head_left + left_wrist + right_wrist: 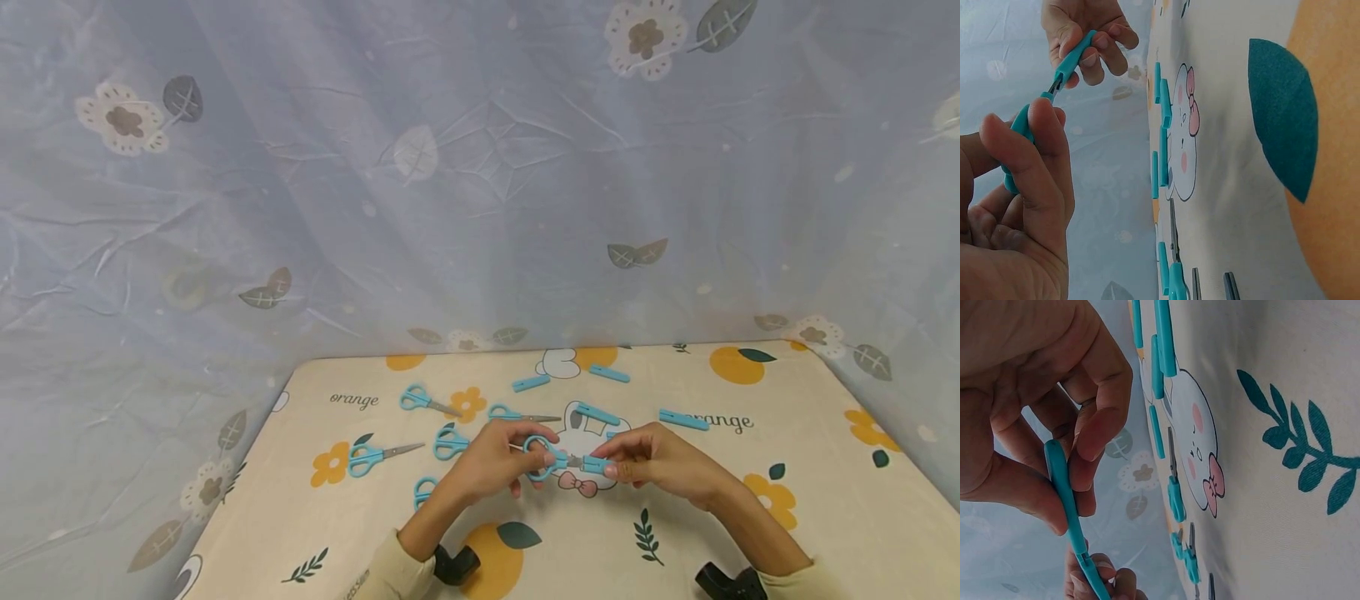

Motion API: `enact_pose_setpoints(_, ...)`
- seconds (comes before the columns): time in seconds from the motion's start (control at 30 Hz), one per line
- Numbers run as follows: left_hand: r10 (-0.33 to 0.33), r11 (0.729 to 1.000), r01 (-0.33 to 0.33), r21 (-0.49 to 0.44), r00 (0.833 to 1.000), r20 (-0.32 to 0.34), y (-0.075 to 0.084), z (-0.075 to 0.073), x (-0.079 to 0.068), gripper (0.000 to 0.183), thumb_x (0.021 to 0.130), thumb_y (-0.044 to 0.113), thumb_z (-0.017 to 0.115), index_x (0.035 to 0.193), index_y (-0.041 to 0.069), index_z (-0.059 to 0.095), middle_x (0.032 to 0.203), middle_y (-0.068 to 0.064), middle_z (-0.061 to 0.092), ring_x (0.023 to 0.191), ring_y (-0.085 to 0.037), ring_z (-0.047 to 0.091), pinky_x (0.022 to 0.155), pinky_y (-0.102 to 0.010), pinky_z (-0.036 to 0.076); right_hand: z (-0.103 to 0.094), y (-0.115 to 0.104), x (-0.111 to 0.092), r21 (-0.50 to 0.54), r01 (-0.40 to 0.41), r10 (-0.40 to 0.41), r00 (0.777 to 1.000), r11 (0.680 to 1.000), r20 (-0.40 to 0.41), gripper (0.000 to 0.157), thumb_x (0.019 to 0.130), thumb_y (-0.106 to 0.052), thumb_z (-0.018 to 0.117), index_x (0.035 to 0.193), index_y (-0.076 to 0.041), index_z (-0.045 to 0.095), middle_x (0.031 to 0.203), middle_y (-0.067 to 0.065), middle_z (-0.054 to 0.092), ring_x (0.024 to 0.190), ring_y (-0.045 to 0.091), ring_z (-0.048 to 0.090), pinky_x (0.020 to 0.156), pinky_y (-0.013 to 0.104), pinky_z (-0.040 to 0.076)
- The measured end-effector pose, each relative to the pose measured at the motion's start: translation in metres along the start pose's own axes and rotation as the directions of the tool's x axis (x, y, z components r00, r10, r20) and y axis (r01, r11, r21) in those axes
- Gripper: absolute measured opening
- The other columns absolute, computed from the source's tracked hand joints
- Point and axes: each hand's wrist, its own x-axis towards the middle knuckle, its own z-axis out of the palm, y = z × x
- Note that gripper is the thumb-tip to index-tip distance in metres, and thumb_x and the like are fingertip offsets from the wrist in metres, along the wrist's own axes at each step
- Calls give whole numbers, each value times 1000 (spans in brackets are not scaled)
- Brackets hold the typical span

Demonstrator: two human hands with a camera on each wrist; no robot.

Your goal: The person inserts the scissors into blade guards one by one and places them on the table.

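Near the middle of the table, my left hand [487, 467] grips a pair of scissors [560, 461] by its light blue handles. My right hand [660, 463] pinches a light blue blade cover [595, 465] between thumb and fingers. The cover sits over the tips of the blades, in line with the scissors, and a short length of grey blade shows between cover and handle. In the left wrist view both hands are raised above the tablecloth, with the cover [1074, 57] slanting toward the handle [1021, 125]. The right wrist view shows the cover [1065, 478] end-on to the scissors.
Several more blue-handled scissors lie left of the hands, among them one pair [365, 458] at far left and another [417, 397] farther back. Loose blade covers lie behind and to the right, such as one cover [683, 419] beyond my right hand. A patterned curtain [480, 208] hangs behind the table.
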Motion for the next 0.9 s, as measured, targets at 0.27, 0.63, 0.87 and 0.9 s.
enact_pose_setpoints(0.27, -10, 1000, 10, -7, 1000, -1, -1, 1, 0, 19, 102, 16, 75, 120, 21, 79, 86, 0, 75, 78, -48, 75, 45, -30, 54, 0, 0, 1, -11, 14, -14, 1000, 1000, 2, 32, 106, -15, 68, 128, 7, 73, 92, -3, 74, 79, 18, 65, 69, 31, 58)
enact_pose_setpoints(0.63, -25, 999, 25, -36, 1000, -15, -2, 4, -1, 17, 101, 17, 75, 117, 20, 79, 83, -3, 76, 77, -51, 73, 44, -29, 53, 3, -2, 4, -11, -21, 20, 1000, 1000, -23, 30, 103, -12, 70, 126, 7, 74, 90, -1, 71, 76, 12, 60, 63, 29, 55)
enact_pose_setpoints(0.87, -18, 999, 17, -36, 999, -35, -4, 7, 0, 17, 100, 14, 75, 116, 19, 80, 83, -1, 75, 66, -38, 71, 44, -30, 53, 6, -1, 4, -17, -39, 38, 998, 999, -42, 27, 103, -11, 71, 124, 5, 76, 83, -5, 70, 73, 9, 60, 63, 30, 59)
enact_pose_setpoints(0.9, -18, 999, 17, -34, 999, -39, -4, 7, -1, 17, 100, 13, 75, 116, 19, 80, 83, -1, 75, 63, -32, 70, 44, -30, 53, 6, -2, 4, -12, -37, 36, 998, 999, -45, 27, 103, -11, 71, 124, 5, 76, 83, -5, 70, 73, 9, 59, 63, 30, 59)
